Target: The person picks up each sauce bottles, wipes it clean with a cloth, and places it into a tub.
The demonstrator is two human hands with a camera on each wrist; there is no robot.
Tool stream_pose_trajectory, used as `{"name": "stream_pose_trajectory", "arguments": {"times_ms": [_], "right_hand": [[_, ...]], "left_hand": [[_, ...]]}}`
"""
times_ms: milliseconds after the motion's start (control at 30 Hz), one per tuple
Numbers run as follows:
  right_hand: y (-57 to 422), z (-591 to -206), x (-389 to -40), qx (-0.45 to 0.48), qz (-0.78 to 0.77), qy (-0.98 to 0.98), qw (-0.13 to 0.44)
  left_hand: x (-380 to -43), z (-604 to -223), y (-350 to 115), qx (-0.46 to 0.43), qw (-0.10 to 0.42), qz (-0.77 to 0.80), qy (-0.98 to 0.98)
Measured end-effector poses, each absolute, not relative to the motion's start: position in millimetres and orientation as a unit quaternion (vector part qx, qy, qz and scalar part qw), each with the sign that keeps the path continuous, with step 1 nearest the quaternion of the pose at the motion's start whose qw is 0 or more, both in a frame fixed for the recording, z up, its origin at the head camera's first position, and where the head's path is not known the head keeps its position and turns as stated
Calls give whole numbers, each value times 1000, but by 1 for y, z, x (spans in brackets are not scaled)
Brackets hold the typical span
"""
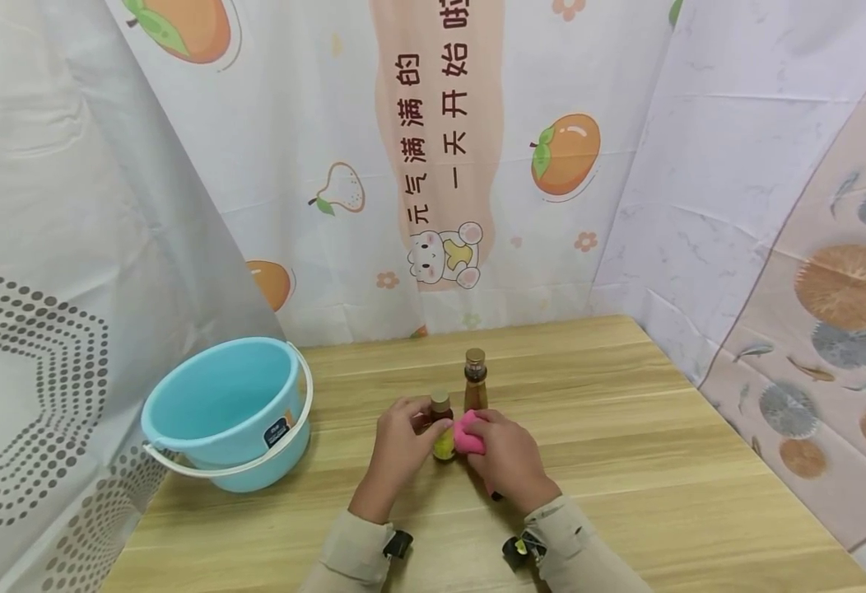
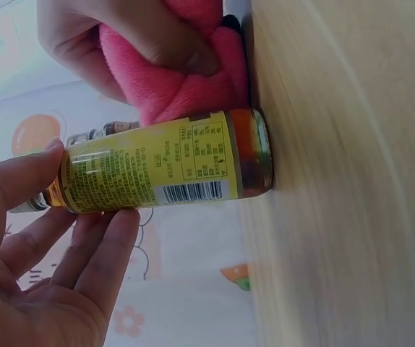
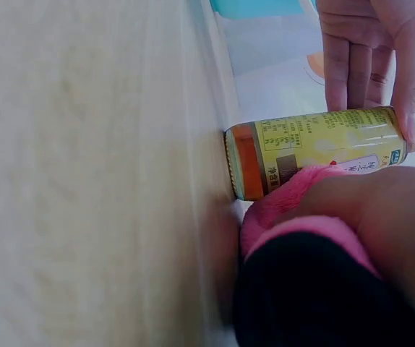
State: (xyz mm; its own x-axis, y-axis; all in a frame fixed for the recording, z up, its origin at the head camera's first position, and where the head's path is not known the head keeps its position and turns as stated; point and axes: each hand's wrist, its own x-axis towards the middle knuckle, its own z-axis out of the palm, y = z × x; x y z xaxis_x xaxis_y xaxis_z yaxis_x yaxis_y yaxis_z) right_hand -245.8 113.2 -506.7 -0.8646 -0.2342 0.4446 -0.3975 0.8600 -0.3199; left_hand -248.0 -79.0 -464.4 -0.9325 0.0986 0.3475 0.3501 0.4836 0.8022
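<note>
A small glass bottle [image 1: 444,447] with a yellow label, amber-red liquid and a gold cap stands on the wooden table. My left hand [image 1: 396,449] holds it high up near the neck, thumb on one side and fingers on the other. A bunched, plush pink cloth [image 1: 468,433] is gripped in my right hand [image 1: 510,461]. In the left wrist view the cloth [image 2: 186,87] lies against the lower side of the bottle [image 2: 157,163], close over the tabletop. The right wrist view shows the cloth [image 3: 287,206] overlapping the label; its dark part fills the foreground.
Just behind the hands stands a taller brown bottle [image 1: 475,389] with a gold cap. A light blue bucket [image 1: 248,461] with a white handle is at the table's left side. Printed curtains [image 1: 314,272] hang behind the wooden table [image 1: 626,461] and along both sides.
</note>
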Motion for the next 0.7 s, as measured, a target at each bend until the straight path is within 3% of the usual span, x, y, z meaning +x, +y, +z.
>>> {"name": "stream_pose_trajectory", "arguments": {"times_ms": [400,700], "right_hand": [[113,-499,-246,145,291,-914,244],[113,-492,-246,150,401,-850,306]], "left_hand": [[-249,-464,-80,-118,67,-560,-817],[-250,-465,-79,-119,61,-554,-822]]}}
